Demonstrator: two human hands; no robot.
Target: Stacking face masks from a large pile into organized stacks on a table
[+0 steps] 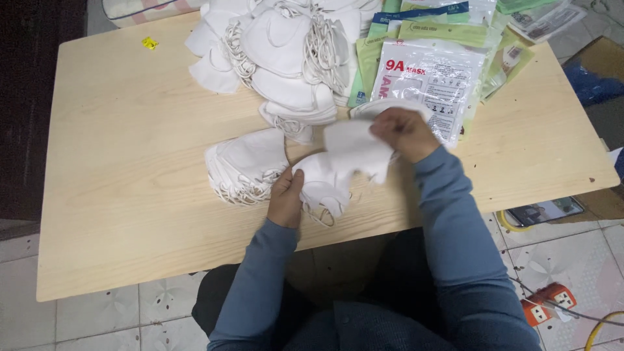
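My left hand [286,195] grips a small bundle of white folded face masks [325,182] by its lower left corner, ear loops dangling below. My right hand [404,132] pinches the top mask [354,144] of that bundle at its upper right edge. Both hands hover over the near middle of a light wooden table [130,162]. A neat stack of white masks [247,162] lies just left of my left hand. Behind my right hand sits a pile of printed mask packets [429,71].
A large loose heap of white masks [279,45] fills the table's far centre. Green and blue packets [429,19] spread to the far right. A small yellow scrap [150,43] lies far left. On the tiled floor at right are an orange power strip [549,302] and a phone [543,211].
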